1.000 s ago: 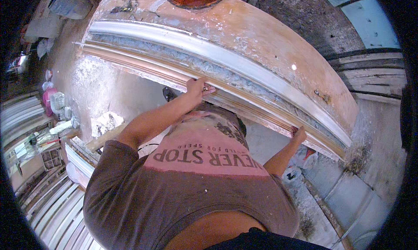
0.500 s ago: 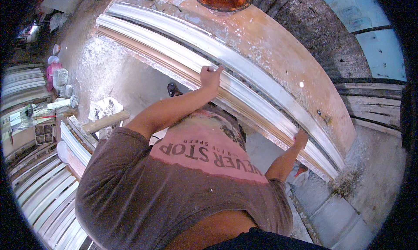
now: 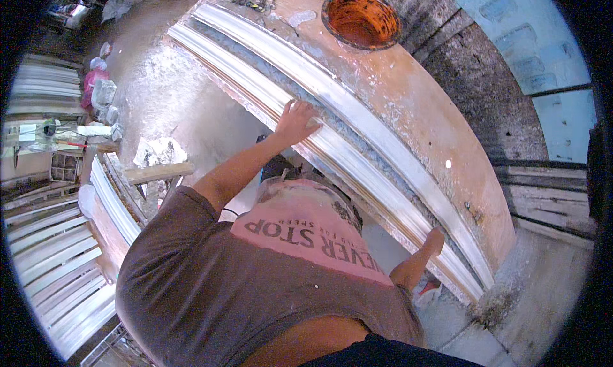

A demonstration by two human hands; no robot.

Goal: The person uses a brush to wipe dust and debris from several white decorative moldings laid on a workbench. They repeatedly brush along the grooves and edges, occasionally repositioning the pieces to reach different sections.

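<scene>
Two long white moulding strips with ridged profiles run across the bench. My left hand [image 3: 297,122] lies over the near moulding strip [image 3: 357,169] around its middle, fingers spread along its top. Toward the strip's right end, my right hand [image 3: 434,242] is closed over it, with its fingers partly hidden. The far moulding strip [image 3: 306,67] lies beyond, touched by neither hand, and a grey gap separates the two. A narrow tan edge shows along the near side of the near strip.
An orange bucket [image 3: 361,19] with dark stains stands on the far part of the tan bench top [image 3: 408,105]. Several white strips [image 3: 60,258] lie stacked on racks at the left. A wooden piece [image 3: 158,173] sticks out nearby. Pale blue panels [image 3: 562,124] are at the far right.
The near strip has shifted toward me, covering most of the tan profile and widening the gap to the far strip. My left hand has gone from curled to spread.
</scene>
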